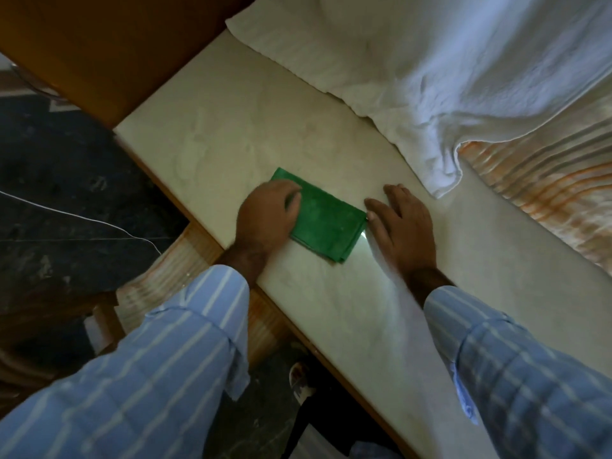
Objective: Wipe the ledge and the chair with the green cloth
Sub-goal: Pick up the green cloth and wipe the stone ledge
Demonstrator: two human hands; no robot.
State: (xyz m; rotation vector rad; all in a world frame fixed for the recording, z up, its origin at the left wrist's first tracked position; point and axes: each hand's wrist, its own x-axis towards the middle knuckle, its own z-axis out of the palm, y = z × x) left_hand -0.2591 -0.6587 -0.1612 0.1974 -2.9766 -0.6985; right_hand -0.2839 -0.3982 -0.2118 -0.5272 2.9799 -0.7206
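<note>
A folded green cloth (326,221) lies flat on the pale marble ledge (231,127), which runs from the upper left to the lower right. My left hand (268,217) rests palm down on the cloth's left end, fingers curled over it. My right hand (402,226) lies flat on the ledge with fingers spread, its thumb touching the cloth's right edge. No chair can be made out with certainty.
A white curtain (447,77) drapes onto the ledge at the upper right, beside a striped orange surface (546,200). A brown wooden panel (109,51) stands at the upper left. Dark floor (66,193) with a thin white cord (82,217) lies left of the ledge.
</note>
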